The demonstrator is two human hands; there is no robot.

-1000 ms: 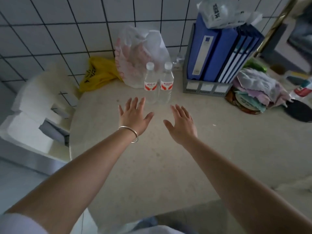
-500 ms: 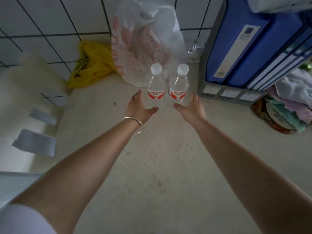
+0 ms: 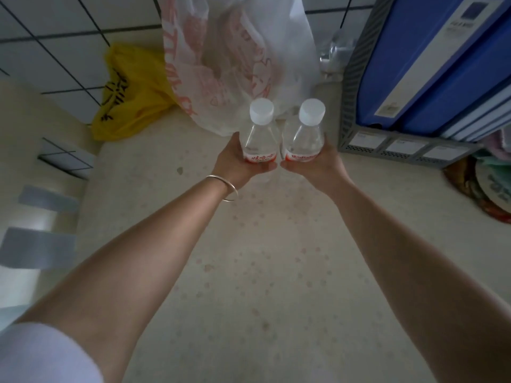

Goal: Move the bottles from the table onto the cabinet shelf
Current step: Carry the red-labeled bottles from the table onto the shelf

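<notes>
Speckled beige table [image 3: 262, 272] against a white tiled wall [image 3: 55, 37]. Grey file rack [image 3: 356, 117] of blue binders [image 3: 420, 64] at right. Left hand [image 3: 237, 164] wrapped round left bottle [image 3: 258, 134], right hand [image 3: 312, 167] round right bottle [image 3: 305, 134]; both upright, touching, clear liquid inside, before a white plastic bag [image 3: 235, 56].

Bag [image 3: 237, 51] behind, file rack [image 3: 387, 139] right

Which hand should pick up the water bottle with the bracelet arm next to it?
The left hand. It is the one with the bracelet, and it already wraps the left bottle. The right hand is busy around the right bottle, so each hand lifts its own.
</notes>
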